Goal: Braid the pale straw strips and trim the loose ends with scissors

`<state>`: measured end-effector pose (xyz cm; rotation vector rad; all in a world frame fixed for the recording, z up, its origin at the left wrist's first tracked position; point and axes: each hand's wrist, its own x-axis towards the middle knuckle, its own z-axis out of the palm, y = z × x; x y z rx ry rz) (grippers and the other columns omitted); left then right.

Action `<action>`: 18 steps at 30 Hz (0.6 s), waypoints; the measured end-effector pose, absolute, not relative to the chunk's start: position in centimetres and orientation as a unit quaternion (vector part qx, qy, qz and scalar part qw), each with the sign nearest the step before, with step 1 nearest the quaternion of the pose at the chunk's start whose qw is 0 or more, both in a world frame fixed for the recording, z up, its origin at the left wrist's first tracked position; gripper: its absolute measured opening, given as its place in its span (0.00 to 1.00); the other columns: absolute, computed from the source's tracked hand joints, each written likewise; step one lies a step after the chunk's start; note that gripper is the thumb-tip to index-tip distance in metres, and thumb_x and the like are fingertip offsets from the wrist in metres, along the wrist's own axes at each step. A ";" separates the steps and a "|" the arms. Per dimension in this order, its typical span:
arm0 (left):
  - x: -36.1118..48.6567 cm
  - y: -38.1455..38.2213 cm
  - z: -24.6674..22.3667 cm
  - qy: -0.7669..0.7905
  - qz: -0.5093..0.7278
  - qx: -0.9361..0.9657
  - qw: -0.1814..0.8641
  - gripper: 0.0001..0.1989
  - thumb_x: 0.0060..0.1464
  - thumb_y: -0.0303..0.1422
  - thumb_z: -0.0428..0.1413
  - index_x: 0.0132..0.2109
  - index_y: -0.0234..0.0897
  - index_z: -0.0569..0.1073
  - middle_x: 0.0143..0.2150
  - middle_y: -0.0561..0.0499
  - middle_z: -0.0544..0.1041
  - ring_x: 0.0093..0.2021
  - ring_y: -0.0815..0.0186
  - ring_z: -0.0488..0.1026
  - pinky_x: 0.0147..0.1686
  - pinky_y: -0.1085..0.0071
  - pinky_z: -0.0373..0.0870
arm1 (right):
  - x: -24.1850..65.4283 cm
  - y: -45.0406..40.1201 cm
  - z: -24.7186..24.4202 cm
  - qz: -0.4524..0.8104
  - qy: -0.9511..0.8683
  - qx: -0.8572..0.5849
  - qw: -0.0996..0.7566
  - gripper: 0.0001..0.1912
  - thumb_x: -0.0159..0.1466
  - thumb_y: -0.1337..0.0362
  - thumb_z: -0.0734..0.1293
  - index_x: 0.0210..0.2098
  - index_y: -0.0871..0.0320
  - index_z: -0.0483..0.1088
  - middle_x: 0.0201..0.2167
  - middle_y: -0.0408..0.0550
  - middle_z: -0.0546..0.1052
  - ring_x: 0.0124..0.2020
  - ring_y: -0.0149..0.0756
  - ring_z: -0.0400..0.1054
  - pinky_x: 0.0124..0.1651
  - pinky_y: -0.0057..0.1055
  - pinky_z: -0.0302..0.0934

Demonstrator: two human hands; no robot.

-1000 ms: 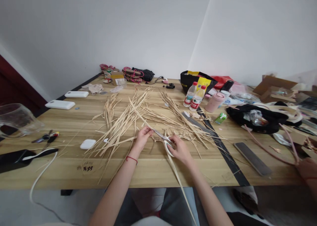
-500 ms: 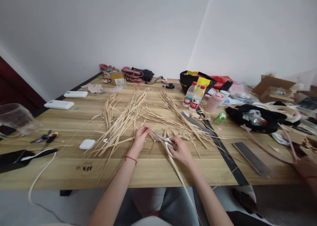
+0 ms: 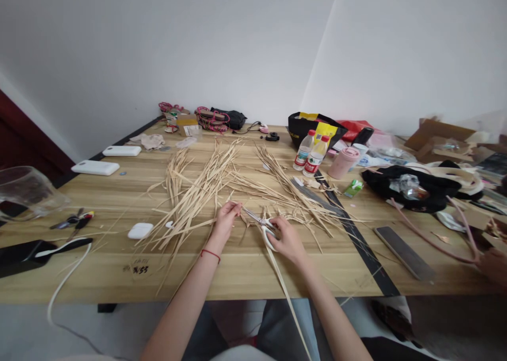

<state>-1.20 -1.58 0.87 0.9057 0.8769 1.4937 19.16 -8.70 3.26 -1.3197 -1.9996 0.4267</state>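
Note:
My right hand [image 3: 285, 238] is closed around the white-handled scissors [image 3: 266, 236], whose metal blades point up and left. At the blade tips, the fingers of my left hand [image 3: 225, 222] are pinched together; what lies between them is too small to make out. A long pale straw-like strip [image 3: 285, 290] runs from under the scissors over the table edge toward my lap. Just beyond both hands lies a bundle of knotted strips [image 3: 291, 217], partly hidden by the right hand. Loose strips [image 3: 198, 192] are heaped to the left and ahead.
Two water bottles [image 3: 316, 158], a pink cup [image 3: 343, 163] and a black bag [image 3: 295, 130] stand back right. A grey bar [image 3: 404, 253] lies to the right, near another person's hand [image 3: 493, 266]. White earbud case [image 3: 140, 230] and black holder [image 3: 24, 256] are left.
Both my hands and the scissors hold nearly the same place. The view has shifted very slightly. At the far right, the other person's hand has moved a little to the right.

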 end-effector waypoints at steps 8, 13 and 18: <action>-1.3 -1.6 0.9 0.390 0.625 0.402 0.544 0.13 0.39 0.37 0.64 0.32 0.34 0.75 0.28 0.53 0.72 0.24 0.75 0.62 0.26 0.76 0.60 | 19.3 -8.8 3.2 0.166 -0.764 -0.520 0.344 0.08 0.57 0.63 0.63 0.37 0.56 0.67 0.32 0.47 0.71 0.34 0.37 0.65 0.37 0.31 0.59; -1.3 -1.4 0.6 0.397 0.623 0.395 0.546 0.13 0.39 0.36 0.64 0.32 0.34 0.74 0.29 0.52 0.73 0.24 0.74 0.62 0.27 0.75 0.60 | 19.4 -8.7 3.3 0.162 -0.763 -0.524 0.341 0.07 0.58 0.62 0.63 0.36 0.56 0.67 0.32 0.47 0.71 0.34 0.37 0.66 0.37 0.31 0.59; -1.3 -1.4 0.5 0.390 0.632 0.383 0.549 0.12 0.39 0.33 0.64 0.31 0.34 0.71 0.26 0.56 0.71 0.23 0.75 0.63 0.26 0.76 0.59 | 19.4 -8.4 3.1 0.165 -0.757 -0.531 0.345 0.08 0.57 0.63 0.64 0.37 0.56 0.67 0.32 0.47 0.71 0.34 0.37 0.66 0.37 0.31 0.59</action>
